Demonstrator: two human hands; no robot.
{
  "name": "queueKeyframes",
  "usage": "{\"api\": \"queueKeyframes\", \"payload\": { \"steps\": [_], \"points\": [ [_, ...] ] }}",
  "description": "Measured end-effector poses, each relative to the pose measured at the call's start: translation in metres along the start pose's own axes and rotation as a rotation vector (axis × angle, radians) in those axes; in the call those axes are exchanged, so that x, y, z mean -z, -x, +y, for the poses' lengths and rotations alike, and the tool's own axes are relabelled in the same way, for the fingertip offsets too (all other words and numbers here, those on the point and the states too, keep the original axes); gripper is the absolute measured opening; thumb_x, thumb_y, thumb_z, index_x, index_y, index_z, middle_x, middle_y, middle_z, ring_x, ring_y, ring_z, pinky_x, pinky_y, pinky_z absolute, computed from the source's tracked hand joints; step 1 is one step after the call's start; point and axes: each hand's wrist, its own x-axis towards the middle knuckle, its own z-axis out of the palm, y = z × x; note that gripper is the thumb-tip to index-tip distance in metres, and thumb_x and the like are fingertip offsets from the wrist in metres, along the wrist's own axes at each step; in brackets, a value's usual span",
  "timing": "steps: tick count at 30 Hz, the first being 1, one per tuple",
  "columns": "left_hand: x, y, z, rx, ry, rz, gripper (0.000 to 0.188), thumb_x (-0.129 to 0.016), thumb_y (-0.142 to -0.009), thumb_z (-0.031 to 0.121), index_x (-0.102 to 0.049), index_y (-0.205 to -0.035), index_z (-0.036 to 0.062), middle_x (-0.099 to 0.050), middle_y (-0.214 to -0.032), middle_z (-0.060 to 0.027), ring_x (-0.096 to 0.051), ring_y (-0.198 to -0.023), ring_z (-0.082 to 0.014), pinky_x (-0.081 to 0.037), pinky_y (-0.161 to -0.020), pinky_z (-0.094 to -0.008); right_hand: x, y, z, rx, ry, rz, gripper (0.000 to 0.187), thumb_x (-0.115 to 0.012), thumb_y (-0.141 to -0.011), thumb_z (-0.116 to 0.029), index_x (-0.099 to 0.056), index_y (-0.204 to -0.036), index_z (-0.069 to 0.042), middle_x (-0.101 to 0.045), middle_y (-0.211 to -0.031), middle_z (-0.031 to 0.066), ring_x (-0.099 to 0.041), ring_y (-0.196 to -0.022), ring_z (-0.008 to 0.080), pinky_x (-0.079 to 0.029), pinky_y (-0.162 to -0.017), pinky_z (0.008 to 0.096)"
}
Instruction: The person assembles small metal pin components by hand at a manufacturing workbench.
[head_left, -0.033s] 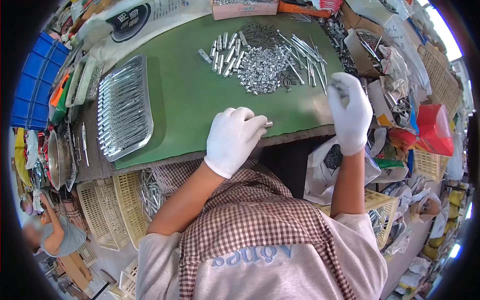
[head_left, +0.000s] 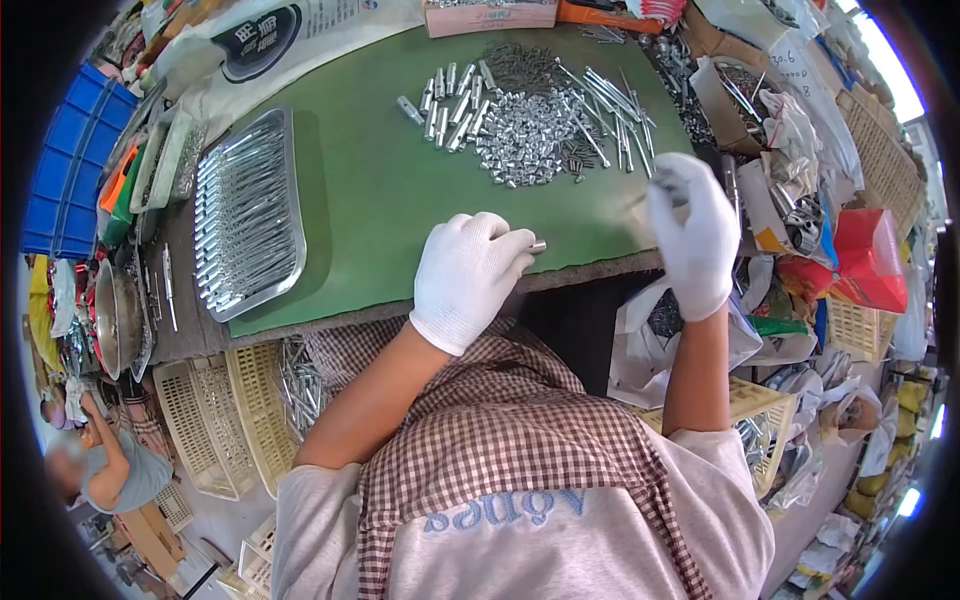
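Green mat (head_left: 360, 230) spread before me in a crowded workshop, with a blue plastic crate (head_left: 75, 170) past its left side. At the mat's left end I note a metal tray (head_left: 299, 200) bearing close rows of shiny rods (head_left: 245, 205). Next, at the near edge, is my white-gloved left hand (head_left: 465, 272), fingers closed on a small metal cylinder (head_left: 538, 246) whose end protrudes to the right. Farther back lie longer metal sleeves (head_left: 441, 127), then a heap of short metal cylinders (head_left: 520, 145), then loose metal rods (head_left: 592, 142). Near these, at the mat's right end, my white-gloved right hand (head_left: 698, 240) shows bent, blurred fingers; whether they grasp anything, I cannot tell. Farther right: a red plastic container (head_left: 868, 260)
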Motion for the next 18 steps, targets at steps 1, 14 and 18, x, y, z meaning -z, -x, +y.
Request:
{"api": "queueKeyframes", "payload": {
  "steps": [1,14,18],
  "points": [
    [0.000,0.001,0.002,0.003,-0.011,0.013,0.019,-0.076,-0.078,0.018,-0.074,-0.096,0.0125,-0.063,-0.084,-0.0035,-0.060,-0.077,-0.0255,-0.047,-0.071,-0.0384,0.000,0.006,-0.009,-0.050,0.012,-0.098,0.025,-0.068,-0.085,0.001,-0.066,-0.109,-0.005,-0.071,-0.095,0.0090,-0.069,-0.078,0.0192,-0.054,-0.071,0.0302],
    [-0.002,0.000,-0.004,-0.016,-0.039,0.023,0.019,-0.075,-0.079,0.020,-0.074,-0.098,0.0157,-0.062,-0.082,-0.0030,-0.060,-0.077,-0.0255,-0.047,-0.070,-0.0389,-0.059,-0.006,0.021,-0.038,0.287,-0.334,0.012,-0.070,-0.087,-0.019,-0.067,-0.096,-0.012,-0.067,-0.093,0.0096,-0.066,-0.084,0.0325,-0.052,-0.072,0.0413],
    [-0.003,-0.001,-0.002,-0.023,-0.035,0.048,0.018,-0.075,-0.080,0.020,-0.073,-0.097,0.0151,-0.062,-0.083,-0.0031,-0.060,-0.076,-0.0258,-0.047,-0.069,-0.0390,-0.060,-0.020,0.017,-0.059,0.133,-0.350,0.014,-0.071,-0.087,-0.020,-0.068,-0.097,-0.011,-0.066,-0.095,0.0116,-0.066,-0.084,0.0332,-0.052,-0.074,0.0411]
  ]
}}
